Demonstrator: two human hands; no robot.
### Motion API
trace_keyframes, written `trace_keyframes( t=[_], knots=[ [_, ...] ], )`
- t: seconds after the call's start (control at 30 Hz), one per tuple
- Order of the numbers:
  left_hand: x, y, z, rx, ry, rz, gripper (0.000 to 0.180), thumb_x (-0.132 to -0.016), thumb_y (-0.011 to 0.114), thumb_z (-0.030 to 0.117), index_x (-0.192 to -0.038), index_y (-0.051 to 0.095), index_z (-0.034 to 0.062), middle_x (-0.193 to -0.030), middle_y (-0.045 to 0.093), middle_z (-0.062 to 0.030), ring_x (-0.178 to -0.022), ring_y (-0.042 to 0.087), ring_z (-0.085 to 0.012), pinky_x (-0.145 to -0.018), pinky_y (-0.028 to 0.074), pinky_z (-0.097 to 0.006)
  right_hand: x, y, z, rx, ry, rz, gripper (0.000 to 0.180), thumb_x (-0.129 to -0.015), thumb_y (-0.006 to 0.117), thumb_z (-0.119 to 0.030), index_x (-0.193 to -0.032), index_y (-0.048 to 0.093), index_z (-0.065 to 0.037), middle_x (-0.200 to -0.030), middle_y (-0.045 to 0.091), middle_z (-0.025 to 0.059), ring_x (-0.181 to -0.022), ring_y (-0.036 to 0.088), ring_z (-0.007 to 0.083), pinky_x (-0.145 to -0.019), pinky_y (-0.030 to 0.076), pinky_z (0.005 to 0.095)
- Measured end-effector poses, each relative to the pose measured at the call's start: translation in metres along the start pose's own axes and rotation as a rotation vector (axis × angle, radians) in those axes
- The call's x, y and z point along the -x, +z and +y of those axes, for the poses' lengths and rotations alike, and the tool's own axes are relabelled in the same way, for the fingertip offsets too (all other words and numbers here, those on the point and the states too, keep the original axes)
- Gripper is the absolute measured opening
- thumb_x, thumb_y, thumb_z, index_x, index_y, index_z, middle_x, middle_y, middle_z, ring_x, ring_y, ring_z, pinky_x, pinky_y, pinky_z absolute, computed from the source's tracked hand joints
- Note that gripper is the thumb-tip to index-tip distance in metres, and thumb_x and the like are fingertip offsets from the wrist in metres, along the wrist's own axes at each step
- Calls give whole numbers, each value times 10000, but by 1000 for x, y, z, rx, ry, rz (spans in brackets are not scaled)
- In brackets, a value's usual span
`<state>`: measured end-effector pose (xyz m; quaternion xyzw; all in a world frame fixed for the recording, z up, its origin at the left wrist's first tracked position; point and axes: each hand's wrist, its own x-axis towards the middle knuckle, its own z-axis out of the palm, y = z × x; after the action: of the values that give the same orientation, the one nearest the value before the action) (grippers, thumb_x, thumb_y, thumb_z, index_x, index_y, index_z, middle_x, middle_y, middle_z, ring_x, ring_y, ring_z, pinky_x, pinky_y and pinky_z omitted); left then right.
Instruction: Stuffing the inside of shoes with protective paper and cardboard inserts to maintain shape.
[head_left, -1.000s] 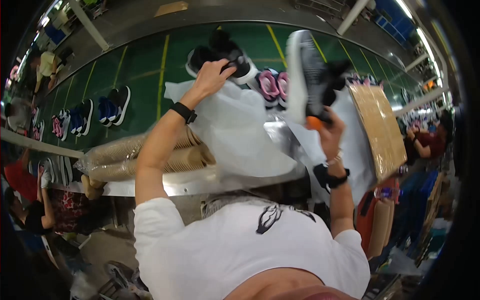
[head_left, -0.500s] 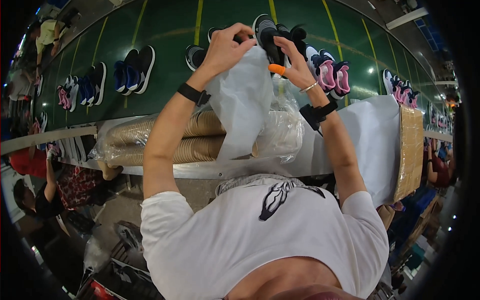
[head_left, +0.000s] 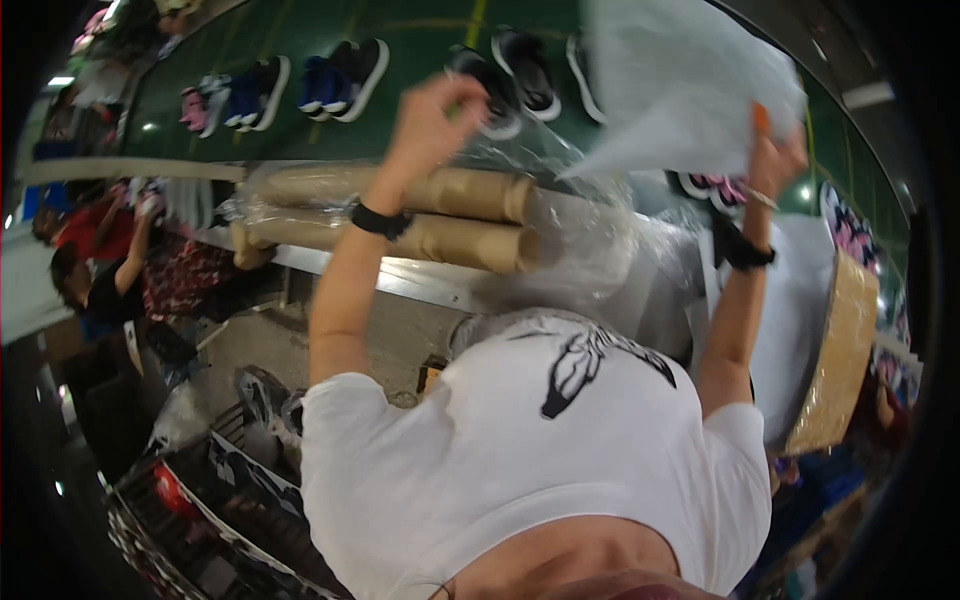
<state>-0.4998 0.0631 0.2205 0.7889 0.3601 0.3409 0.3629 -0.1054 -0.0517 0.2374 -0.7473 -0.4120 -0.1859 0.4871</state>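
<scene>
My right hand (head_left: 776, 162) grips the edge of a thin white sheet of wrapping paper (head_left: 690, 95), raised over the green work surface. An orange cover (head_left: 761, 120) sits on one of its digits. My left hand (head_left: 432, 128) hovers beside a black shoe (head_left: 483, 88), its fingers curled and blurred by motion; whether anything is pinched there is not clear. A second black shoe (head_left: 526, 75) stands just to the right, and part of another (head_left: 584, 78) shows at the paper's edge. The paper hides the shoes behind it.
Nested brown cardboard shoe inserts (head_left: 400, 230) in clear plastic lie along the near ledge. Farther left stand blue-lined black shoes (head_left: 345, 80). A cardboard box (head_left: 835, 350) with white sheets (head_left: 785, 330) is at my right. Another person (head_left: 120, 265) sits at the left.
The white paper has come away from the black shoes, up and to the right in my right hand. My left hand has separated from the paper. The whole view has shifted.
</scene>
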Motion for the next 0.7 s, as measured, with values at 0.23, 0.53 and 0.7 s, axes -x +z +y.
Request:
trace_keyframes(
  t=[0.23, 0.53, 0.7],
  knots=[
    [93, 71, -42, -409, 114, -401, 588, -684, 726, 395, -1181, 537, 142, -1104, 550, -96, -1050, 494, -304, -906, 357, -403, 113, 24, -4, -153, -412, -355, 334, -715, 698, -148, -956, 529, 9, -851, 558, 160, -827, 530, 378, -726, 407, 429],
    [90, 79, -42, -563, 54, -459, 593, -638, 734, 397, -1105, 543, 87, -1054, 534, -72, -1045, 482, -266, -843, 359, -404, 274, 69, -69, -562, 297, -1042, 230, -713, 708, -143, -784, 588, 41, -668, 599, 149, -627, 533, 163, -571, 425, 358],
    [85, 73, -51, -463, 3, -440, 630, -620, 752, 380, -1131, 543, 76, -1082, 549, -81, -1065, 491, -280, -876, 358, -413, 258, 73, -76, -733, 190, -972, 158, -728, 630, -47, -847, 609, 56, -756, 638, 129, -687, 565, 169, -640, 456, 325]
  ],
)
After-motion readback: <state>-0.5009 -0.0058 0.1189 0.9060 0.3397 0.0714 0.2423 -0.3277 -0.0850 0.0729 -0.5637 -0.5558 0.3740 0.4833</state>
